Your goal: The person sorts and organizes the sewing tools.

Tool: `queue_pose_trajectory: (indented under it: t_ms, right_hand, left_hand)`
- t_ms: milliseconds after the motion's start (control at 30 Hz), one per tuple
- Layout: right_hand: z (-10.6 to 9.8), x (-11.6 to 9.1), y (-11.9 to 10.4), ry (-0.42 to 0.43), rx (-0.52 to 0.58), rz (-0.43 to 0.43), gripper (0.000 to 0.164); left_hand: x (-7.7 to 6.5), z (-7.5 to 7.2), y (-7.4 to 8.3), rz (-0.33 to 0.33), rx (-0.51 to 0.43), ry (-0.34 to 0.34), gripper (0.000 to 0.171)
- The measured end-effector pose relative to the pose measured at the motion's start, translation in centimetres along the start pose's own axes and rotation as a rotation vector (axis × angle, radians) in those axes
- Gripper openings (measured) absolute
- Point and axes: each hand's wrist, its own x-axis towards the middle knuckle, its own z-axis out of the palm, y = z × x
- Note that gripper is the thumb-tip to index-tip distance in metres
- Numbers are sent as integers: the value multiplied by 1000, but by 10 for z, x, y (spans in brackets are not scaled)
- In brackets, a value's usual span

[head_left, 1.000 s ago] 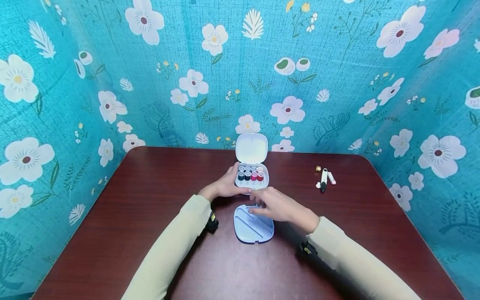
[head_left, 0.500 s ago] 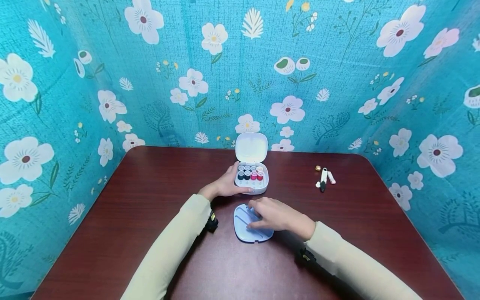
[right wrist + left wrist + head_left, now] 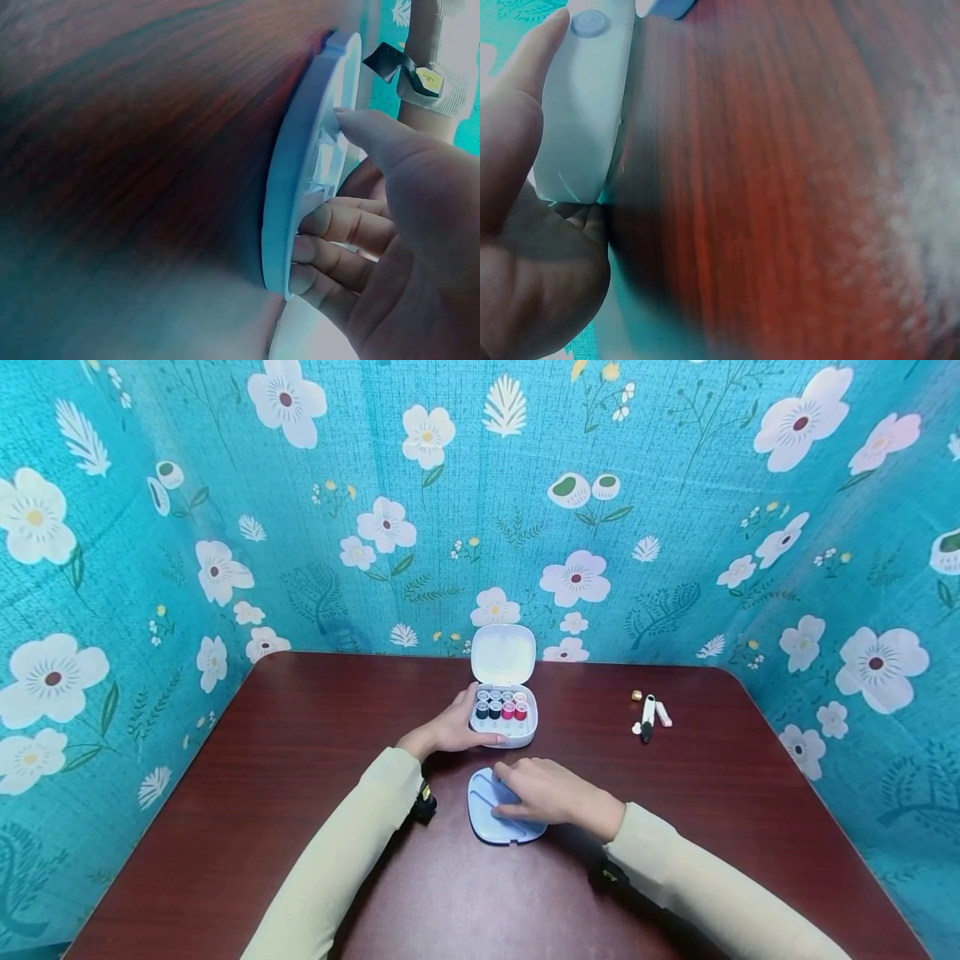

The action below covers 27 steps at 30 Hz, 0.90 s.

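Note:
My left hand (image 3: 453,727) grips the left front of a white sewing box (image 3: 501,742), thumb along its front. In the left wrist view the thumb lies beside the round button catch (image 3: 589,23). The lid (image 3: 504,654) stands up, and several thread spools (image 3: 507,712), dark, pale, pink and red, sit in two rows. My right hand (image 3: 551,789) is over a pale blue shallow tray (image 3: 495,833) in front of the box. In the right wrist view its thumb and bent fingers reach inside the tray's rim; whether they pinch anything there is hidden.
On the right of the dark red wooden table (image 3: 300,727) lie a small gold thimble-like piece (image 3: 637,696), a white tool with a black tip (image 3: 648,718), a white strip (image 3: 663,714) and a small white piece (image 3: 637,727). A blue floral curtain (image 3: 420,552) surrounds the table.
My right hand has moved from beside the box's front nearer to me, down over the blue tray. The left hand has stayed on the box.

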Motion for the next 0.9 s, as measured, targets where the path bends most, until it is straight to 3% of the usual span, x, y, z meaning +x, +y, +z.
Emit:
queue_pose_trajectory:
  t_ms: [200,533,900]
  right_hand:
    - [0,2,0,-5,19,13,42]
    - [5,4,-1,63,-16,18,41]
    - [-5,1,2,112,-31,-9,45]
  left_hand:
    - [0,0,0,20,-5,14,121]
    - [0,3,-2,19,-32,17,128]
    - [1,2,-2,56,-46,47,112]
